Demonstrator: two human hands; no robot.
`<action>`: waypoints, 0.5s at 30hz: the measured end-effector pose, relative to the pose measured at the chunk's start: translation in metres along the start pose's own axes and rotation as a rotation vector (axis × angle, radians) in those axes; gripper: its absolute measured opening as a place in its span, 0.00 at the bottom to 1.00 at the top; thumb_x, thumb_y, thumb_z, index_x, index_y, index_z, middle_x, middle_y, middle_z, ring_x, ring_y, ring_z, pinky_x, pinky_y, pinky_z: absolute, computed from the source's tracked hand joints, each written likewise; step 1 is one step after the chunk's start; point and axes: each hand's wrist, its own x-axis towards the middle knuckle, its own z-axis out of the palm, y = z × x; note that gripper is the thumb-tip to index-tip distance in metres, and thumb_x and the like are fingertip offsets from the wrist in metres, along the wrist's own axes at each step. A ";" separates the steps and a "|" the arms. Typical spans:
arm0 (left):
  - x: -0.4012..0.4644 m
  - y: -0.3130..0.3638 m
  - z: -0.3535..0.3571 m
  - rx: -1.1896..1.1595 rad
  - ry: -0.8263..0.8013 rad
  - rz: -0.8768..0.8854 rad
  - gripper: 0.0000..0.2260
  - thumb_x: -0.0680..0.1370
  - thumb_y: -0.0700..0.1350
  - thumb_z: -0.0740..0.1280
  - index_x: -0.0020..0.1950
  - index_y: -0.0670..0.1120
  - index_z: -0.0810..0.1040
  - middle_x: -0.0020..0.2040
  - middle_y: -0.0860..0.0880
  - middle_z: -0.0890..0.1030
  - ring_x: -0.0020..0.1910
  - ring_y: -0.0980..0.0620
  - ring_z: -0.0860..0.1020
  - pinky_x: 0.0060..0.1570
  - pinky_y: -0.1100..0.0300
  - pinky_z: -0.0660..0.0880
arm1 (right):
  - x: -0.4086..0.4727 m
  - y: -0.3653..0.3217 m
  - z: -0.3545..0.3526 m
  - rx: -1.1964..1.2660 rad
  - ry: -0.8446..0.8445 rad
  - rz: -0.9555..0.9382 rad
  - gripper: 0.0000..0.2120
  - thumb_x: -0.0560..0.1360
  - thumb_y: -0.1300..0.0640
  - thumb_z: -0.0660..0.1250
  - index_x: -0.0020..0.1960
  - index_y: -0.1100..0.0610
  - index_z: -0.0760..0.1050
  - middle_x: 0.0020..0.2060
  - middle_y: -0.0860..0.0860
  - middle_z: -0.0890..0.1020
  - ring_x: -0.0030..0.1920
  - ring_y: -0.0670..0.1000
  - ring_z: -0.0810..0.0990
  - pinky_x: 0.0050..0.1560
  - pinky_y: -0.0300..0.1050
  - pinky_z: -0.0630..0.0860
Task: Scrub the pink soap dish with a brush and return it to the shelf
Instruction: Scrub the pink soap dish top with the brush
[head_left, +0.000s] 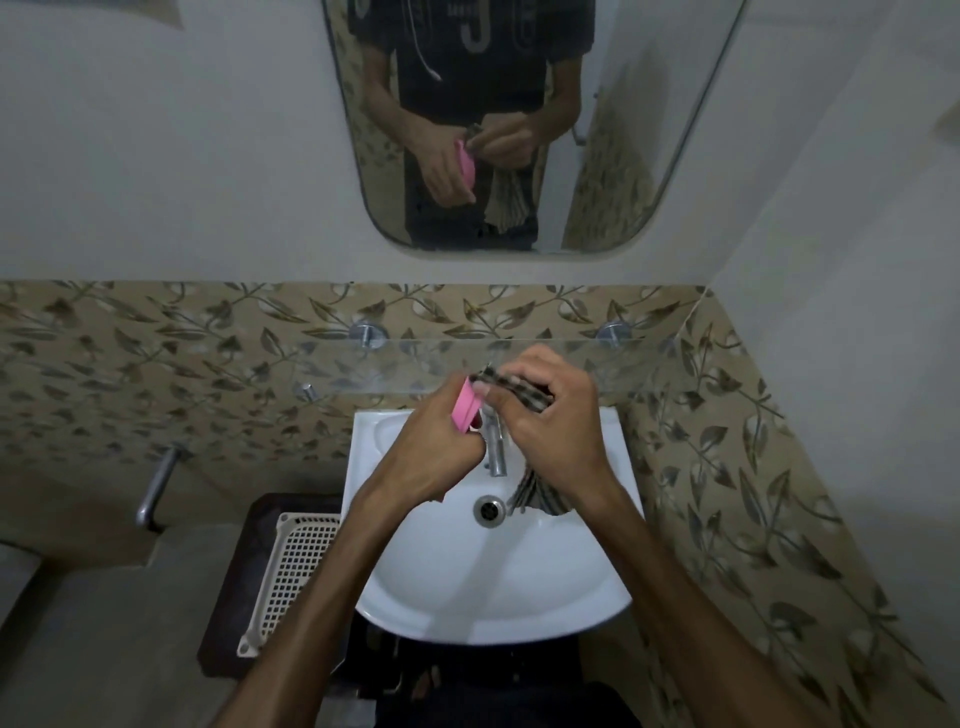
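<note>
Mirror (649, 156) reflects shirt (467, 52) print, letters unreadable; no other text

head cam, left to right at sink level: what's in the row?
Metal wall pipe → white lattice basket → left hand holding the pink soap dish → tap → right hand gripping a patterned cloth.

Most of the pink soap dish (464, 409) is tucked behind the left hand (423, 457), so only one edge pokes out. The right hand (553, 431) covers the middle of the striped cloth (524, 392); whether there's a brush inside that fist is impossible to tell. The tap (496, 452) loses its top behind both hands. The mirror (519, 130) is cut off by the top edge, and the white mesh basket (293, 571) slips partly behind the left forearm.
</note>
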 end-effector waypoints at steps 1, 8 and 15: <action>-0.001 -0.002 0.001 -0.001 0.005 0.013 0.18 0.67 0.43 0.60 0.51 0.63 0.74 0.45 0.52 0.81 0.42 0.47 0.80 0.31 0.40 0.82 | -0.006 -0.001 0.000 0.002 -0.040 -0.045 0.04 0.73 0.63 0.79 0.48 0.59 0.87 0.41 0.49 0.81 0.40 0.47 0.80 0.40 0.43 0.79; 0.007 0.000 0.002 0.016 0.097 0.020 0.14 0.67 0.40 0.58 0.47 0.57 0.72 0.43 0.47 0.80 0.42 0.45 0.80 0.33 0.44 0.80 | 0.005 -0.007 0.008 0.061 -0.003 0.030 0.03 0.73 0.63 0.79 0.46 0.60 0.87 0.40 0.52 0.83 0.40 0.45 0.80 0.43 0.35 0.76; 0.001 -0.008 -0.008 0.053 0.132 0.106 0.14 0.68 0.42 0.59 0.47 0.60 0.72 0.38 0.54 0.77 0.37 0.50 0.75 0.33 0.51 0.72 | 0.010 -0.009 0.012 0.043 -0.052 0.107 0.04 0.74 0.60 0.79 0.48 0.57 0.86 0.41 0.45 0.80 0.39 0.41 0.78 0.42 0.32 0.74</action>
